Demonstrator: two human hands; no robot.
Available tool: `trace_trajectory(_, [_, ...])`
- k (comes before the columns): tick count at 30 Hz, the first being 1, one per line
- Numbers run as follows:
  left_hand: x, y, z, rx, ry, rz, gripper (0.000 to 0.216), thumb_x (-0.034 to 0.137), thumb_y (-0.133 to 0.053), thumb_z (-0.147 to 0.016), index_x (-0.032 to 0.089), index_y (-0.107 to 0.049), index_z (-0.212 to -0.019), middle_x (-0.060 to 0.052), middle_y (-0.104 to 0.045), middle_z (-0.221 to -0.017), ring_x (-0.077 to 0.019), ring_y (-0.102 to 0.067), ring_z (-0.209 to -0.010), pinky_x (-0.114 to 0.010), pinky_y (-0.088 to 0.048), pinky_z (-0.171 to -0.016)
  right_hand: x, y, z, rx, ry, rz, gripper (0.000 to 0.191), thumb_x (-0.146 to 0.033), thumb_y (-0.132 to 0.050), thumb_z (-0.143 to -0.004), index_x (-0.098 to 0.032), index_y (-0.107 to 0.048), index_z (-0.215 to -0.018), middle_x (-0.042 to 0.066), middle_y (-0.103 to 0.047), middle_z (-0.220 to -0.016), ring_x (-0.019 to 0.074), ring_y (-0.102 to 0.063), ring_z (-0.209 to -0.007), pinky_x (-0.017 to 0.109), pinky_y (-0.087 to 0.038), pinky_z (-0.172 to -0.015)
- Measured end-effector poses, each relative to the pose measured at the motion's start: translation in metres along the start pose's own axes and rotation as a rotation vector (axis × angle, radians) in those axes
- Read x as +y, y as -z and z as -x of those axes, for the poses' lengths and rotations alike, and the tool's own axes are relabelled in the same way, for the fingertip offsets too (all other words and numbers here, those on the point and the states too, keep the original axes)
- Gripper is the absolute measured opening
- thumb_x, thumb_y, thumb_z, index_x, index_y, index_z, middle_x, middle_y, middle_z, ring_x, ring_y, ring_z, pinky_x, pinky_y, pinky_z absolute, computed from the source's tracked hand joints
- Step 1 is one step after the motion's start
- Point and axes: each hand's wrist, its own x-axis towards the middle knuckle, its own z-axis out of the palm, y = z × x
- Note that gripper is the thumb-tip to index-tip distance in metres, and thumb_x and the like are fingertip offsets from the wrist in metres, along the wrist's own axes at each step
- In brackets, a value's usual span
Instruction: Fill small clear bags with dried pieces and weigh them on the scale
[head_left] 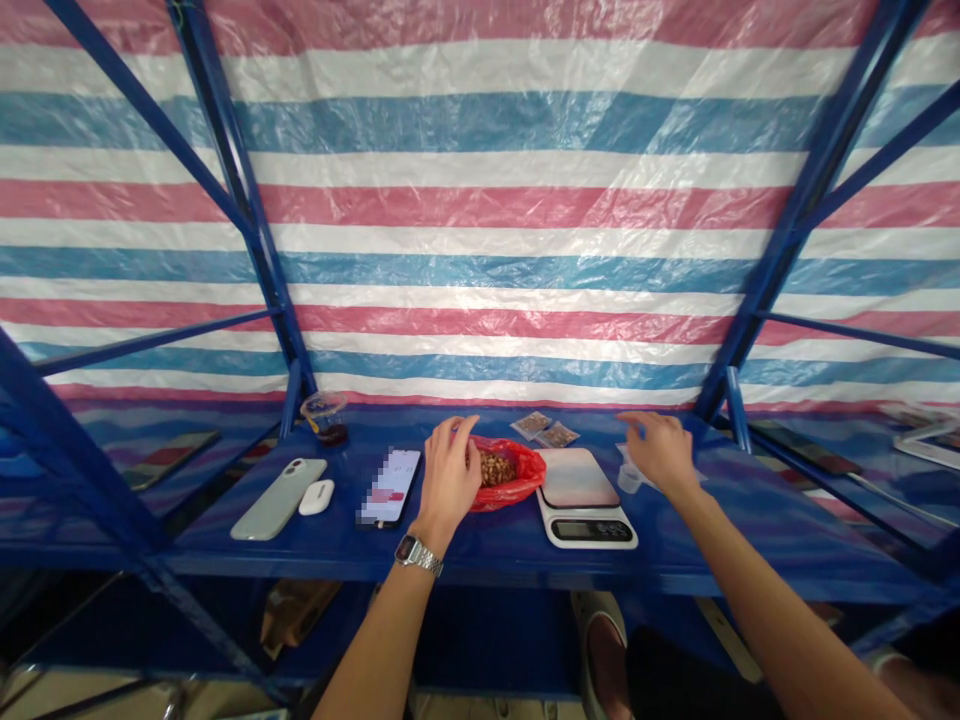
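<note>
My left hand, with a metal watch on its wrist, reaches into a red plastic bag of brown nuts on the blue shelf; its fingers are curled at the nuts and I cannot see whether any are gripped. My right hand hovers to the right of a white digital kitchen scale, fingers apart, over small clear plastic bags. Two small filled packets lie behind the scale.
A lit smartphone lies left of the bag. Farther left are a white phone face down, a white earbud case and a plastic cup with dark liquid. Blue steel posts frame the bay before a striped tarpaulin.
</note>
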Motion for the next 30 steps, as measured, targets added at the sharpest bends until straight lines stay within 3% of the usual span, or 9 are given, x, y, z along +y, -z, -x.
trace_trajectory(3, [0.001,0.000,0.001,0.000,0.000,0.000,0.040,0.011,-0.046,-0.098,0.023,-0.059,-0.133,-0.011,-0.060,-0.127,-0.0260,-0.058,-0.118,-0.044,-0.047,-0.103,-0.053,-0.010,-0.024,-0.338,0.149,0.048,0.038,-0.022,-0.048,-0.094,-0.022,-0.076,-0.119,0.011,-0.076,-0.121,0.0279,-0.067,-0.114,0.033,-0.048,-0.092])
trace_trajectory(5, [0.001,-0.001,0.002,-0.003,-0.008,-0.002,0.039,0.010,-0.047,-0.097,0.024,-0.060,-0.131,-0.011,-0.061,-0.125,-0.0256,-0.058,-0.118,-0.043,-0.047,-0.102,-0.080,-0.025,-0.038,-0.457,0.189,0.065,0.029,-0.024,-0.057,-0.091,-0.021,-0.081,-0.107,0.011,-0.079,-0.103,0.0254,-0.072,-0.102,0.027,-0.050,-0.083])
trace_trajectory(8, [0.001,-0.001,0.002,-0.008,-0.020,-0.012,0.038,0.009,-0.047,-0.097,0.023,-0.061,-0.130,-0.010,-0.061,-0.123,-0.0252,-0.058,-0.116,-0.042,-0.048,-0.101,-0.104,-0.049,-0.052,-0.558,0.215,0.090,0.021,-0.029,-0.070,-0.083,-0.017,-0.082,-0.095,0.013,-0.079,-0.090,0.0256,-0.074,-0.091,0.026,-0.050,-0.077])
trace_trajectory(15, [0.002,0.002,0.001,-0.019,-0.013,-0.005,0.037,0.007,-0.048,-0.096,0.022,-0.063,-0.127,-0.010,-0.061,-0.123,-0.0253,-0.058,-0.115,-0.042,-0.047,-0.100,-0.111,-0.074,-0.054,-0.659,0.213,0.159,0.028,-0.032,-0.079,-0.078,-0.015,-0.080,-0.101,0.018,-0.078,-0.099,0.0316,-0.074,-0.100,0.031,-0.054,-0.082])
trace_trajectory(19, [0.003,0.004,0.001,-0.008,-0.005,0.003,0.037,0.007,-0.049,-0.096,0.023,-0.063,-0.126,-0.010,-0.061,-0.122,-0.0251,-0.058,-0.115,-0.042,-0.048,-0.099,-0.109,-0.067,-0.052,-0.635,0.151,0.174,0.024,-0.028,-0.070,-0.086,-0.014,-0.079,-0.102,0.020,-0.077,-0.108,0.0329,-0.073,-0.105,0.036,-0.055,-0.085])
trace_trajectory(22, [0.002,0.005,0.002,-0.001,0.018,0.043,0.036,0.007,-0.048,-0.096,0.023,-0.065,-0.123,-0.010,-0.062,-0.121,-0.0252,-0.059,-0.114,-0.043,-0.048,-0.100,-0.101,-0.050,-0.053,-0.593,0.082,0.176,0.027,-0.032,-0.062,-0.091,-0.014,-0.079,-0.102,0.021,-0.076,-0.110,0.0333,-0.074,-0.102,0.037,-0.055,-0.082])
trace_trajectory(24, [0.003,0.006,0.002,-0.018,0.032,0.118,0.034,0.009,-0.046,-0.096,0.023,-0.067,-0.120,-0.009,-0.064,-0.118,-0.0247,-0.061,-0.113,-0.042,-0.049,-0.101,-0.091,-0.034,-0.050,-0.496,0.032,0.102,0.032,-0.037,-0.057,-0.093,-0.015,-0.080,-0.097,0.020,-0.078,-0.105,0.0333,-0.074,-0.099,0.035,-0.054,-0.079])
trace_trajectory(28, [0.015,-0.002,0.000,-0.111,0.103,0.450,0.024,0.019,-0.048,-0.099,0.023,-0.070,-0.106,-0.006,-0.070,-0.103,-0.0199,-0.067,-0.094,-0.034,-0.053,-0.089,-0.085,-0.005,-0.018,-0.101,-0.076,-0.484,0.040,-0.050,-0.060,-0.090,-0.015,-0.081,-0.091,0.012,-0.079,-0.086,0.0295,-0.074,-0.084,0.032,-0.053,-0.071])
trace_trajectory(30, [0.026,-0.010,0.000,-0.170,0.211,0.695,0.018,0.030,-0.054,-0.098,0.022,-0.070,-0.103,-0.005,-0.072,-0.095,-0.0171,-0.066,-0.079,-0.030,-0.053,-0.075,-0.096,0.004,0.011,-0.052,-0.081,-0.822,0.047,-0.059,-0.064,-0.084,-0.016,-0.080,-0.094,0.009,-0.078,-0.081,0.0258,-0.071,-0.074,0.033,-0.054,-0.068])
